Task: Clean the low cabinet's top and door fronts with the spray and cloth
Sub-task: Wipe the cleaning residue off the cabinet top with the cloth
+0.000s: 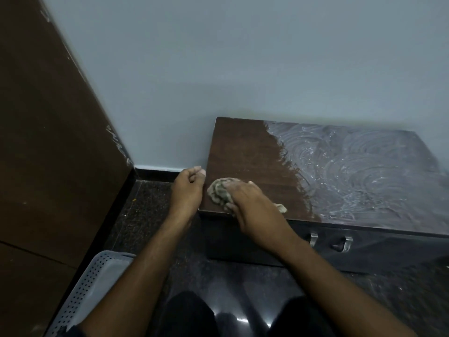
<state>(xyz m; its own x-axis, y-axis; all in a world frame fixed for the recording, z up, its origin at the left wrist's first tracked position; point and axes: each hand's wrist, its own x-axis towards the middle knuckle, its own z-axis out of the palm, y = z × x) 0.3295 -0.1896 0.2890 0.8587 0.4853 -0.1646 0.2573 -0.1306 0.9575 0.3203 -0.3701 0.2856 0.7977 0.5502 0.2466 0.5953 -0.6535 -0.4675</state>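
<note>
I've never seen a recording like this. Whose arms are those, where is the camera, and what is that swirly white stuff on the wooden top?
No machine here: a person wears one wide-angle camera on the head, looking forward and down, so the arms are their own. They are in front of a low cabinet standing against a pale wall. The right hand presses a crumpled cloth onto the cabinet top near its front left corner. The left hand is loosely curled beside the cabinet's left edge and holds nothing that I can see. The white swirls look like smeared cleaning foam covering the right part of the top; the left part is bare brown wood. Below are two metal door handles, and a perforated plastic basket sits on the floor at lower left.
</note>
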